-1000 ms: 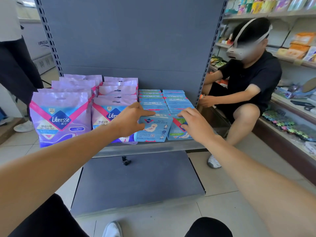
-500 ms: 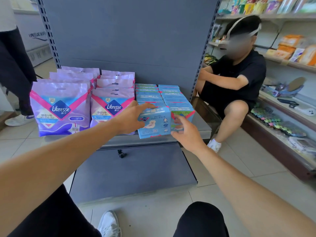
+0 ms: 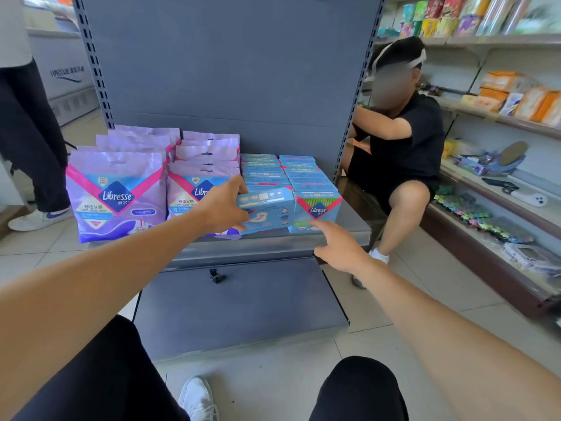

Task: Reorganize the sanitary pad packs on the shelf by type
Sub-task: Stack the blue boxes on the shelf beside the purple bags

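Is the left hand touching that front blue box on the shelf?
Touching. The head view shows the left hand gripping the front blue box, with its thumb over the top edge and its fingers under the near corner.

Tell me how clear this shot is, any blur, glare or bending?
Head view: the purple packs and blue boxes read sharply, the far right shelves smear at the edge, the shelf uprights lean from wide-angle distortion; lighting is soft and even, no strong glare.

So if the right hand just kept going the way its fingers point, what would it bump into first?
Most likely the front blue box in the right-hand row: the right hand points up and forward at its lower edge, just short of it. Depth is hard to judge.
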The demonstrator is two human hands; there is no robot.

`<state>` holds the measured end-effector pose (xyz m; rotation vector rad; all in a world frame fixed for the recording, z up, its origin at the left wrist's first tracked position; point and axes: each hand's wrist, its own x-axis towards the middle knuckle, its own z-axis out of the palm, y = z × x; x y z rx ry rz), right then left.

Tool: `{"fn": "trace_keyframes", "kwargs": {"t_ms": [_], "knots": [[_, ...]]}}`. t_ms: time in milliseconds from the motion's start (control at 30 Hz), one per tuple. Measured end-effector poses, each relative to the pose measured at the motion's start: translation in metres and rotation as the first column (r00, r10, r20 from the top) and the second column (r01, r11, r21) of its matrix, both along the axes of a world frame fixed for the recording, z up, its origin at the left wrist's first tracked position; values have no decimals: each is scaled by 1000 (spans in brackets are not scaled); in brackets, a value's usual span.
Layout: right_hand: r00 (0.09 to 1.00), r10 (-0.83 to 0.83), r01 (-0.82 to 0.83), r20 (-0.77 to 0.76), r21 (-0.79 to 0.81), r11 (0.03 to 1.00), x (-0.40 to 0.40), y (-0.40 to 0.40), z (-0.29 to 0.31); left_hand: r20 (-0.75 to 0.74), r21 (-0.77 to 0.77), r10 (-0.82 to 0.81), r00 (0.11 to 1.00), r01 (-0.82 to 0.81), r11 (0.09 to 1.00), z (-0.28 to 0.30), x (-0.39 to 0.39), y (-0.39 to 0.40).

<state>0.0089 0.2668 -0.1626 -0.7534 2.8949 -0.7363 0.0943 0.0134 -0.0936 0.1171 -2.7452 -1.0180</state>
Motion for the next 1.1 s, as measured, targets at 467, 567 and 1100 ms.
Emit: {"fn": "trace_keyframes", "kwargs": {"t_ms": [467,567,1100], "knots": [[971,148,-74,-188,351,934,-25,-30,-22,10,73,-92,996,91,993,-14,-19,-7],[960,163,-69,-226,373,925,-26,-32,-26,13,44,-77,997,76,996,-15,-21,-4],[950,157,-47,-268,376,926,-27,-28,-40,-68,113,29,997,-21,993,-10,-43,4]]}}
